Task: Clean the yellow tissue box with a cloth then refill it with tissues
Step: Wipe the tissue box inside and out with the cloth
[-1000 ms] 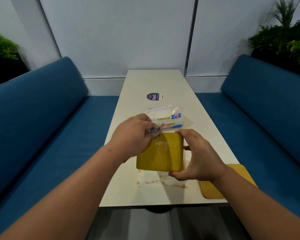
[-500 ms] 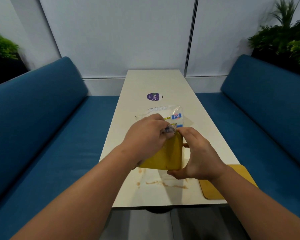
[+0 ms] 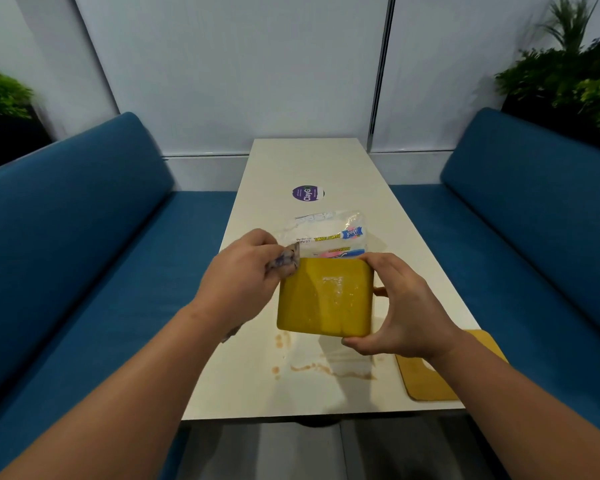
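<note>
Yellow tissue box point(image 3: 325, 299) is up off the bench point(image 3: 302, 164), tilted so one broad face looks back at you, with pale smears across the middle of that face. Your right hand point(image 3: 400, 311) clamps it from the right side, fingers curled over the far top corner and thumb under the near bottom corner. Your left hand point(image 3: 245, 275) is at the box's upper left corner, its grip closed round a bunched cloth point(image 3: 286, 259) with a blue-grey print; a scrap of the same cloth hangs out below your wrist.

Just behind the box lies a clear plastic pack of paper towels point(image 3: 329, 235), flat on the bench and partly hidden by the box's top edge. Farther back sits a round purple sticker point(image 3: 307, 194). On the bench below the box you can see brown stains point(image 3: 312, 367) (a few spots and a long streak). A flat yellow lid point(image 3: 433, 372) lies near the right front edge of the bench, partly under your right forearm. Blue upholstered seats point(image 3: 84, 220) run along both sides, with green plants point(image 3: 575, 74) behind them.
</note>
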Demonstrator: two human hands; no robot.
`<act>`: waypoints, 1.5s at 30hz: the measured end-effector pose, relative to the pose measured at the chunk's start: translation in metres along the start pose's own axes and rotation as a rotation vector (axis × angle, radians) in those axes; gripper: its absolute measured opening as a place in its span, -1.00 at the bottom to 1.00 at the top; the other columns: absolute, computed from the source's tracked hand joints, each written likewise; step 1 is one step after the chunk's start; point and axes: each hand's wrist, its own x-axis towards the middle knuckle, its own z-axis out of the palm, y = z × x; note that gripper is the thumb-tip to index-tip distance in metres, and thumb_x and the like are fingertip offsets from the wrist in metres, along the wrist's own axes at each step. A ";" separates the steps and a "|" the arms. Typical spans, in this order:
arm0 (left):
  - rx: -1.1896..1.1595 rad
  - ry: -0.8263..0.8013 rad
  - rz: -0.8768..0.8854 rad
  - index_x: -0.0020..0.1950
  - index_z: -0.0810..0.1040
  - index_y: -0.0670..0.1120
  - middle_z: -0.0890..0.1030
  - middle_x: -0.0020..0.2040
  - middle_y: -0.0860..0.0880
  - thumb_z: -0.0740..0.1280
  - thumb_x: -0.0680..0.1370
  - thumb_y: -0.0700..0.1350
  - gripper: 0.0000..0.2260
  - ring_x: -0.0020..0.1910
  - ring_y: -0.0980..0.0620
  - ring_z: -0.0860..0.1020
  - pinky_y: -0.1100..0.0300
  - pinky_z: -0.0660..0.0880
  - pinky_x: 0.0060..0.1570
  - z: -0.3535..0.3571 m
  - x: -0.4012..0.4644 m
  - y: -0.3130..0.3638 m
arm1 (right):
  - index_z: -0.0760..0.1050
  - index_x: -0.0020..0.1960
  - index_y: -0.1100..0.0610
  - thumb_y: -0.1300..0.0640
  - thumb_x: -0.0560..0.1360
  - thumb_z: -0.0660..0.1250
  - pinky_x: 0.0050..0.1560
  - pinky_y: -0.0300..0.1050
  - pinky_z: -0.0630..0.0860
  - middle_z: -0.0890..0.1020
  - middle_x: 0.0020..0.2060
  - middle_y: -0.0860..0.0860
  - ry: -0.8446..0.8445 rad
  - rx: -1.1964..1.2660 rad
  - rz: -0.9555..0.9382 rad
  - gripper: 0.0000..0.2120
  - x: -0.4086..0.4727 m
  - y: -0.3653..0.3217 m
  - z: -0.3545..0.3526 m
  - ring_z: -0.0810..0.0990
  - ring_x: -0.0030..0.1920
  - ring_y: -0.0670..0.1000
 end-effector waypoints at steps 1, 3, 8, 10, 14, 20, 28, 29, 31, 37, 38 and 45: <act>-0.028 0.037 0.010 0.10 0.64 -0.04 0.49 0.04 0.14 0.31 0.57 0.06 -0.76 -0.10 0.09 0.46 0.12 0.50 -0.15 0.001 -0.004 -0.001 | 0.16 0.39 -0.20 -0.29 0.12 0.57 0.06 -0.39 0.42 0.32 0.26 -0.26 0.005 0.000 0.013 -0.03 0.001 0.001 0.000 0.33 0.26 -0.24; -0.069 0.059 0.071 0.08 0.65 -0.04 0.50 0.03 0.12 0.33 0.56 0.02 -0.80 -0.11 0.08 0.45 0.19 0.44 -0.20 0.004 -0.010 0.006 | 0.20 0.40 -0.12 -0.29 0.11 0.57 0.06 -0.32 0.47 0.37 0.27 -0.17 0.012 -0.007 0.025 -0.03 0.004 0.001 0.002 0.35 0.25 -0.21; 0.007 0.019 0.166 0.17 0.63 0.05 0.53 0.10 0.09 0.31 0.56 -0.01 -0.79 -0.01 0.03 0.49 0.18 0.46 -0.15 0.017 -0.013 0.021 | 0.23 0.42 -0.05 -0.31 0.10 0.57 0.07 -0.21 0.53 0.39 0.30 -0.12 0.007 -0.027 0.041 0.01 0.007 -0.002 0.006 0.36 0.25 -0.17; -0.012 0.063 0.125 0.13 0.65 0.04 0.54 0.06 0.08 0.33 0.56 -0.02 -0.81 -0.04 0.01 0.50 0.19 0.44 -0.18 0.016 -0.014 0.012 | 0.22 0.41 -0.07 -0.32 0.10 0.57 0.07 -0.21 0.52 0.38 0.31 -0.13 0.005 -0.030 0.041 0.01 0.007 -0.002 0.004 0.34 0.25 -0.19; -0.053 0.090 0.155 0.06 0.67 0.03 0.55 0.00 0.09 0.34 0.54 -0.03 -0.84 -0.10 0.02 0.50 0.17 0.47 -0.20 0.019 -0.013 0.022 | 0.25 0.41 0.01 -0.31 0.09 0.56 0.11 -0.11 0.55 0.40 0.30 -0.09 -0.018 -0.058 0.032 0.02 0.010 -0.006 0.010 0.38 0.25 -0.12; -0.070 0.125 0.121 0.09 0.66 0.03 0.55 0.01 0.09 0.31 0.56 0.01 -0.81 -0.10 0.03 0.50 0.17 0.47 -0.21 0.017 -0.009 0.020 | 0.23 0.42 0.00 -0.36 0.10 0.52 0.11 -0.04 0.57 0.40 0.32 -0.08 -0.021 -0.075 0.031 0.02 0.007 -0.007 0.004 0.40 0.27 -0.06; -0.064 0.097 0.177 0.10 0.66 0.04 0.55 0.02 0.09 0.32 0.55 -0.02 -0.82 -0.08 0.03 0.49 0.21 0.41 -0.21 0.019 -0.007 0.036 | 0.26 0.42 0.03 -0.35 0.08 0.53 0.10 -0.02 0.57 0.42 0.30 -0.08 -0.022 -0.082 0.043 0.04 0.007 -0.010 0.004 0.42 0.25 -0.04; -0.067 0.119 0.147 0.11 0.66 0.03 0.55 0.03 0.09 0.33 0.55 -0.02 -0.82 -0.08 0.03 0.49 0.21 0.40 -0.22 0.018 -0.007 0.031 | 0.26 0.42 0.03 -0.36 0.08 0.53 0.10 -0.03 0.57 0.41 0.30 -0.08 -0.023 -0.090 0.042 0.04 0.007 -0.010 0.003 0.41 0.25 -0.04; -0.083 0.143 0.154 0.06 0.67 0.04 0.56 0.00 0.09 0.35 0.54 -0.04 -0.85 -0.10 0.01 0.50 0.19 0.45 -0.22 0.018 -0.009 0.035 | 0.27 0.41 0.05 -0.33 0.08 0.55 0.10 -0.05 0.57 0.42 0.29 -0.07 -0.024 -0.090 0.039 0.03 0.008 -0.012 0.004 0.42 0.24 -0.05; -0.068 0.102 0.229 0.03 0.67 0.05 0.57 -0.01 0.09 0.29 0.52 0.01 -0.80 -0.10 0.00 0.52 0.19 0.44 -0.24 0.020 -0.014 0.042 | 0.31 0.40 0.08 -0.28 0.05 0.58 0.09 -0.02 0.58 0.45 0.27 -0.06 0.009 -0.067 0.044 0.03 0.009 -0.011 0.002 0.45 0.21 -0.05; -0.061 0.120 0.194 0.05 0.67 0.05 0.56 -0.01 0.09 0.29 0.53 0.00 -0.80 -0.10 0.00 0.52 0.20 0.42 -0.24 0.019 -0.014 0.036 | 0.29 0.40 0.07 -0.30 0.06 0.57 0.09 -0.03 0.58 0.44 0.28 -0.07 0.014 -0.073 0.054 0.03 0.009 -0.011 0.001 0.44 0.22 -0.05; -0.061 0.088 0.242 0.02 0.67 0.02 0.56 -0.03 0.08 0.27 0.51 -0.01 -0.80 -0.13 0.01 0.50 0.14 0.47 -0.27 0.023 -0.022 0.046 | 0.29 0.40 0.07 -0.31 0.06 0.55 0.06 0.00 0.60 0.44 0.27 -0.06 0.038 -0.069 0.069 0.03 0.011 -0.010 0.003 0.45 0.22 -0.04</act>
